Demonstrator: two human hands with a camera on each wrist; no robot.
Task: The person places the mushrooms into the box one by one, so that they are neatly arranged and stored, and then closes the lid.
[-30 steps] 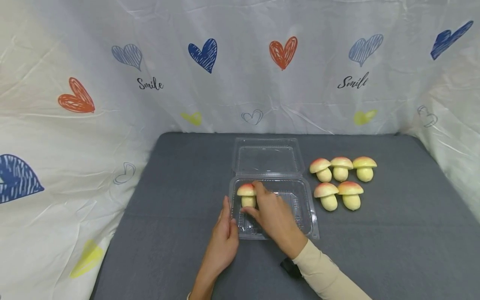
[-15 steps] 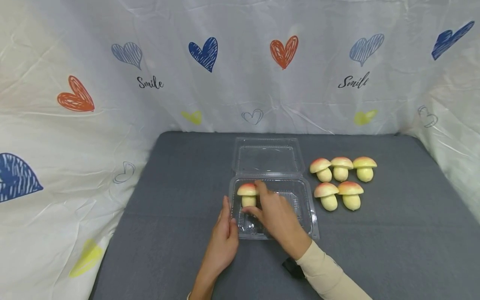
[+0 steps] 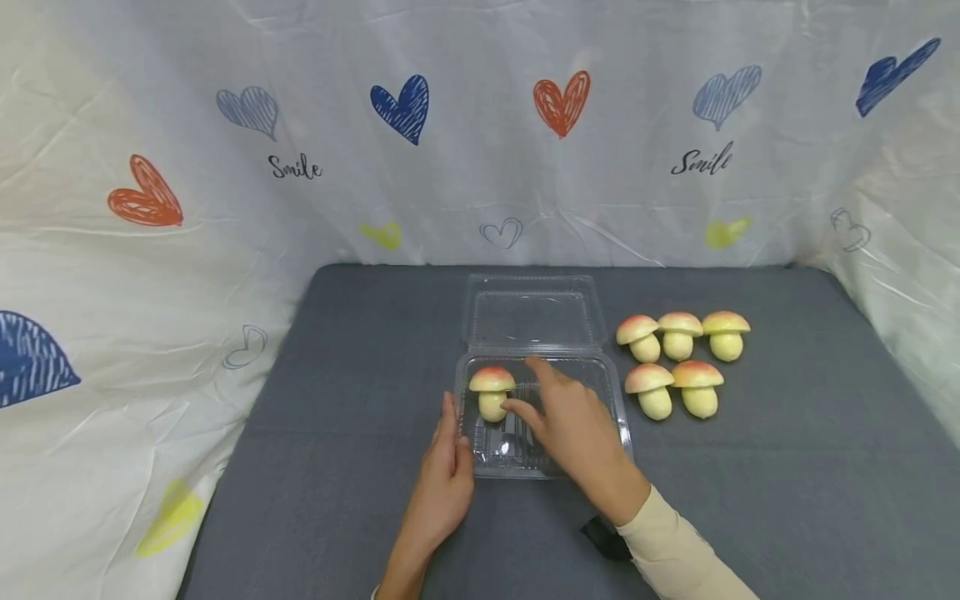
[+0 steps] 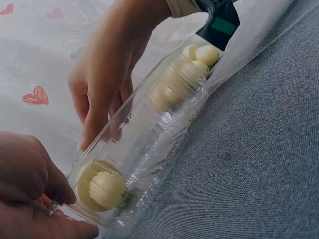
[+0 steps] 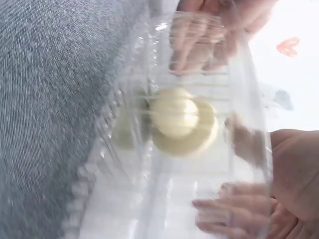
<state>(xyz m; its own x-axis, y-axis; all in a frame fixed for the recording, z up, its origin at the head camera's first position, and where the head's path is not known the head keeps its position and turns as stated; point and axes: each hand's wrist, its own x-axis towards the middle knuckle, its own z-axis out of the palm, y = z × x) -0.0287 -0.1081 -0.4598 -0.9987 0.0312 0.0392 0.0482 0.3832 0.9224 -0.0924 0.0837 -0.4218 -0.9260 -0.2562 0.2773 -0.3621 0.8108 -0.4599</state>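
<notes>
A clear plastic clamshell container (image 3: 525, 477) lies with its lid folded back on the grey tabletop. Inside, at the left, rests one toy mushroom (image 3: 492, 382) with a red-and-yellow cap and pale stem. My left hand (image 3: 441, 492) holds the container's left rim between thumb and fingers, seen in the left wrist view beside the mushroom's round stem end (image 4: 108, 190). Over the tray, just right of the mushroom, is my right hand (image 3: 581, 429), thumb and index finger spread apart with nothing between them. Through the clear wall, the right wrist view shows the mushroom (image 5: 174, 114), blurred.
Several similar mushrooms (image 3: 698, 387) lie in two rows to the right of the container. The transparent lid (image 3: 534, 321) extends behind the tray. A white curtain (image 3: 465, 200) with printed hearts stands at the back and sides. A black wrist device (image 3: 606, 537) sits under the right wrist.
My right hand has let go of the mushroom and drawn back to the right, its fingers parting. The mushroom stays in the tray's left side. My left hand keeps its place.
</notes>
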